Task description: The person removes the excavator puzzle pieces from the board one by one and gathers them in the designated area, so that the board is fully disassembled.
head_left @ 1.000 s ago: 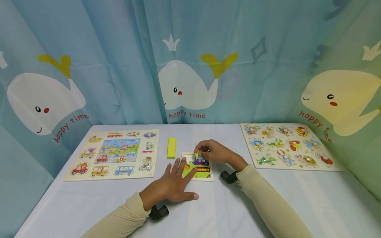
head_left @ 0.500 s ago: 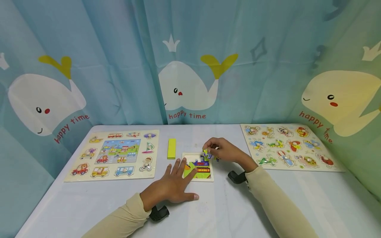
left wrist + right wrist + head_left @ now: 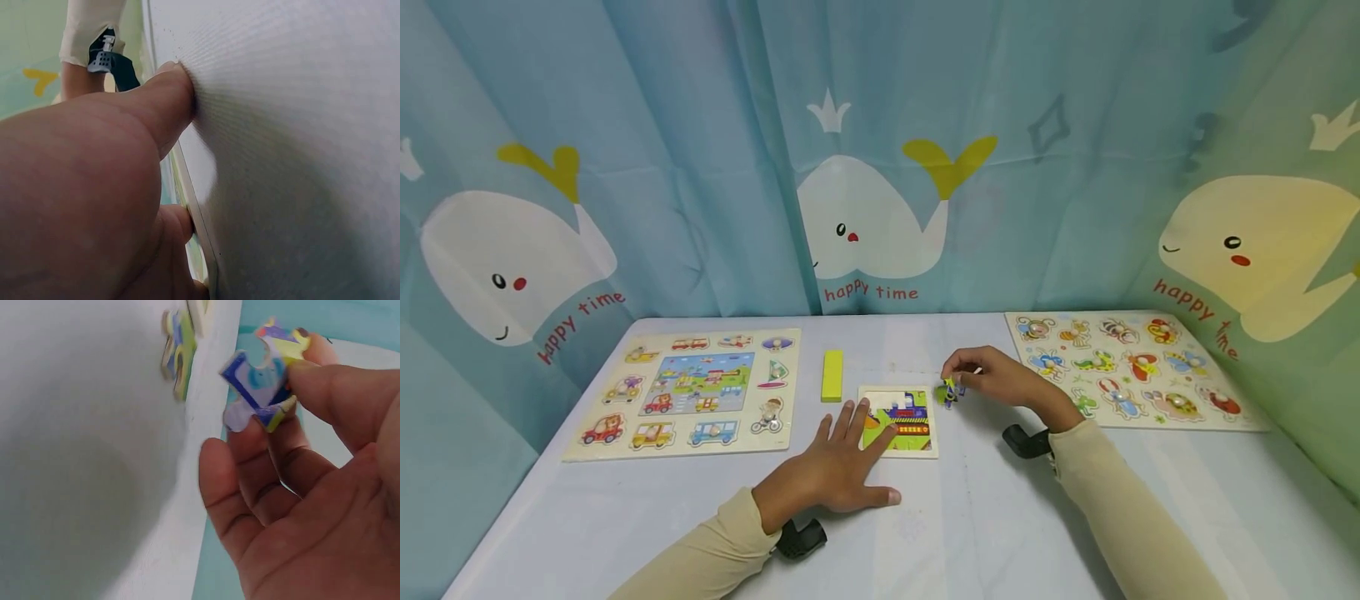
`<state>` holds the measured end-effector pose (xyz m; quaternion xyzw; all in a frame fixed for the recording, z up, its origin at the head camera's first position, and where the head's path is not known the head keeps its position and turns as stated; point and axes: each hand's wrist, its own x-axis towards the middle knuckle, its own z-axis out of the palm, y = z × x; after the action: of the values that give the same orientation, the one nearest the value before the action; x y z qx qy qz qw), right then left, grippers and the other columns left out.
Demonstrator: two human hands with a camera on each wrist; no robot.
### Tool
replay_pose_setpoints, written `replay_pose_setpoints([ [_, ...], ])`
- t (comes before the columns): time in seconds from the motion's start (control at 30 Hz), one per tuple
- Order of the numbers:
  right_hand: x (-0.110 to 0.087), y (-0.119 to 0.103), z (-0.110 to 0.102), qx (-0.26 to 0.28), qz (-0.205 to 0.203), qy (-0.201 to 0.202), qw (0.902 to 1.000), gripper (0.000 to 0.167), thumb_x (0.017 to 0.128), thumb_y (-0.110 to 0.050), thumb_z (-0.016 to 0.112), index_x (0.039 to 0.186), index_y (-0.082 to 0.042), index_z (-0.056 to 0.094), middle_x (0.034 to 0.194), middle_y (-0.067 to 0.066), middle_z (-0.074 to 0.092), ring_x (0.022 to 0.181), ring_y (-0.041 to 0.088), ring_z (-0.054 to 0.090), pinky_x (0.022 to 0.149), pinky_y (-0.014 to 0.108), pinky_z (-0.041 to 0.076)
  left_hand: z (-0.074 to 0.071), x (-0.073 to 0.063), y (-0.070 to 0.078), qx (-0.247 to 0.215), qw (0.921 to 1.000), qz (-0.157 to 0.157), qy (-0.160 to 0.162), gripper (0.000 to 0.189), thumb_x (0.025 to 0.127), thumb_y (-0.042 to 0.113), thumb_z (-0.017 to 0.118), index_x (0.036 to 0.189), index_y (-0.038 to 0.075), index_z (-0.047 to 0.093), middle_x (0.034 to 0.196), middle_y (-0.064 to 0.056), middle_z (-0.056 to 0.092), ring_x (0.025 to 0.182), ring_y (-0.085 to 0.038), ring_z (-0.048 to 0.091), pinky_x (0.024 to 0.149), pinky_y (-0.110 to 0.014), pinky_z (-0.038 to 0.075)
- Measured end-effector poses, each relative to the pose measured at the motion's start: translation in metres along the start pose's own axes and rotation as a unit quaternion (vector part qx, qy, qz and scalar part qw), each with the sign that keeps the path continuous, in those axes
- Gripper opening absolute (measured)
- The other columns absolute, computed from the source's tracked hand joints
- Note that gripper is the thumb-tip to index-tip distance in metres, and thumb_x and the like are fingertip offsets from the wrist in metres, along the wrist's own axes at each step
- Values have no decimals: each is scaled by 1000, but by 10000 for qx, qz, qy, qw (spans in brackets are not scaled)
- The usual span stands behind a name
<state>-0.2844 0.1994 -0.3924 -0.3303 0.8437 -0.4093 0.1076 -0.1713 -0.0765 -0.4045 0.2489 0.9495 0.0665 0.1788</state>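
My left hand lies spread over the lower left of a small square jigsaw tray, fingertips on it and thumb out on the table. The tray holds joined pieces with a train picture; a pale bare strip shows at its upper left. Right of the tray, my right hand pinches a jigsaw piece between thumb and fingers, white and light blue with dark blue edges. A yellow and purple part shows just above it. A green jigsaw piece stays on the table beside the tray.
A yellow block lies behind the left hand. Large picture boards sit on either side: a vehicle board at left and an insect board at right. A whale-print curtain hangs behind the table.
My right hand has moved right, off the tray's top edge, with the jigsaw piece between its fingers. More of the tray's upper right now shows. The left hand has stayed put.
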Motion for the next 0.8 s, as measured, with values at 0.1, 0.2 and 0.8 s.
replay_pose_setpoints([
  [0.1,-3,5,-2,-177,49,-71,9998,19,96,7,50,102,3,67,97,8,66,82,21,53,72,32,44,0,-1,0,-10,10000,18,0,88,86,72,50,157,27,22,161,-19,-1,146,-39,-3,112,-58,7],
  [0.2,-5,7,-4,-390,241,11,9989,19,95,7,52,103,3,68,99,8,67,84,20,53,75,34,44,0,-1,0,-21,10000,26,-2,88,86,72,51,157,26,22,161,-19,-1,146,-39,-2,112,-59,7],
  [0.8,-9,17,-3,-962,1131,294,9885,17,92,5,59,100,0,73,101,9,68,94,21,59,79,37,47,0,-2,-1,-108,9999,40,-9,88,86,72,51,157,27,21,161,-18,-2,146,-38,-4,112,-58,5],
])
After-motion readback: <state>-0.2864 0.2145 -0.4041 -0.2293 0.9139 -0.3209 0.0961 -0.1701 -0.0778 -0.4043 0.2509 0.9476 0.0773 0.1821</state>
